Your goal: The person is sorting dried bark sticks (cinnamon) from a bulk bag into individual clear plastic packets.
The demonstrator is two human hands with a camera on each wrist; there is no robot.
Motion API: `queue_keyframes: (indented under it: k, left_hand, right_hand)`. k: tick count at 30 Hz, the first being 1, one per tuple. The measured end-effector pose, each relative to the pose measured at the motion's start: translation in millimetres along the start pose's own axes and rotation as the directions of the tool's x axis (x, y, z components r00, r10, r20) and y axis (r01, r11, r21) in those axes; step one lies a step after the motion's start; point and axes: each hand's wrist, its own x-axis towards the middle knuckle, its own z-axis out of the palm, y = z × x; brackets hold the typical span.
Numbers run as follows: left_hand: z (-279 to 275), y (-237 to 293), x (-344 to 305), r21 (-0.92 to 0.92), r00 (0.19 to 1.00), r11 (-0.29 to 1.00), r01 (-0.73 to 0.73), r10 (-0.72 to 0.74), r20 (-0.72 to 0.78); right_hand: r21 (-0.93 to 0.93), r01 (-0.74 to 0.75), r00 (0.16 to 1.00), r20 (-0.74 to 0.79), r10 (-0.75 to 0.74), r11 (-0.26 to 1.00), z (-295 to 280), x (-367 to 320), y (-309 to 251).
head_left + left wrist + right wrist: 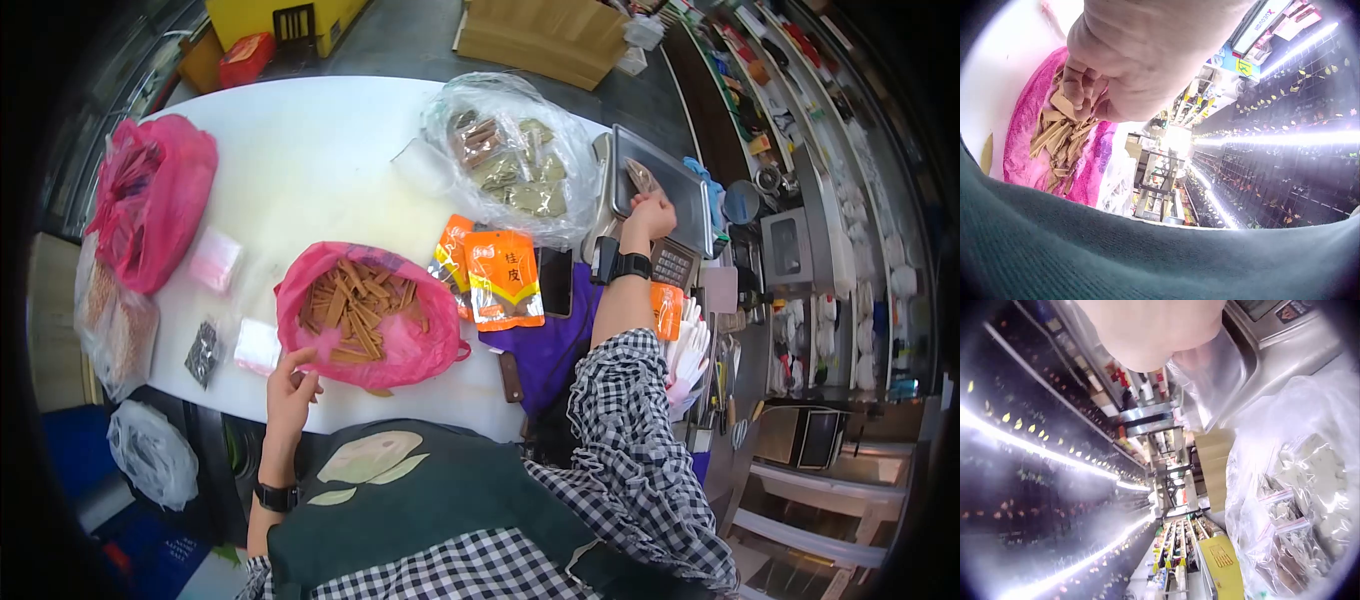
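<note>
My right hand (652,215) pinches a small clear plastic bag (642,178) with brownish contents over the metal tray of a scale (660,165). In the right wrist view the bag (1207,381) hangs from the fingers close to the tray's edge. My left hand (290,392) is at the near left rim of a pink plastic bag (405,372), fingers loosely bent and holding nothing. Inside that bag lie many strips of cinnamon bark (352,305). From the left wrist, the fingers (1074,87) overlap the bark strips (1060,140).
A large clear bag (575,130) holding smaller filled packets stands beside the scale. Orange pouches (505,280) and a dark phone (556,280) lie right of the pink bag. Another pink bag (160,200), small plastic packs (215,260) and a dark packet (202,353) are at the left.
</note>
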Motion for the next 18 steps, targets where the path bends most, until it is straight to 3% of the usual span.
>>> queue_keyframes:
  k: [1,2,3,4,6,8,10,11,14,15,17,18]
  left_hand:
    - [1,1,0,0.000,1.000,1.000,-0.004,0.004,0.008]
    - [3,2,0,0.000,1.000,1.000,-0.010,0.010,0.019]
    - [4,1,1,0.008,1.000,1.000,-0.025,0.025,0.014]
    - [6,4,1,0.009,1.000,1.000,-0.018,0.018,0.009]
    - [8,11,0,0.008,0.997,0.998,-0.057,0.056,0.043]
    - [9,16,1,0.029,0.996,0.997,-0.065,0.064,0.056]
    - [9,19,3,-0.004,0.988,0.992,-0.126,0.126,0.094]
    - [8,21,3,-0.005,0.984,0.993,-0.120,0.120,0.133]
    - [10,23,5,-0.087,0.966,0.983,-0.163,0.177,0.188]
    - [10,24,4,-0.082,0.965,0.983,-0.165,0.178,0.195]
    - [11,25,2,-0.519,0.967,0.848,0.107,0.033,0.253]
    - [9,24,1,-0.515,0.965,0.850,0.114,0.029,0.262]
  right_hand:
    - [-0.268,0.283,0.957,0.018,-0.289,0.921,-2,-10,-12]
    - [-0.497,0.519,0.833,0.111,-0.542,0.696,-6,-21,-27]
    - [-0.428,0.590,0.784,0.099,-0.613,0.685,-6,-42,-44]
    - [-0.429,0.590,0.785,0.107,-0.610,0.685,-8,-59,-57]
    - [-0.389,0.693,0.716,0.275,-0.641,0.607,-14,-95,-81]
    - [-0.314,0.700,0.714,0.332,-0.617,0.641,-21,-142,-95]
    - [0.025,0.616,0.670,0.508,-0.541,0.787,-25,-180,-93]
    - [0.072,0.553,0.629,0.617,-0.473,0.830,-29,-202,-92]
    - [0.186,0.310,0.392,0.868,-0.304,0.932,-44,-280,-80]
    - [0.229,0.347,0.296,0.893,-0.338,0.909,-50,-307,-72]
    - [0.190,0.277,0.132,0.964,-0.233,0.942,-70,-359,-70]
    - [0.145,0.245,0.037,0.987,-0.159,0.959,-79,-378,-65]
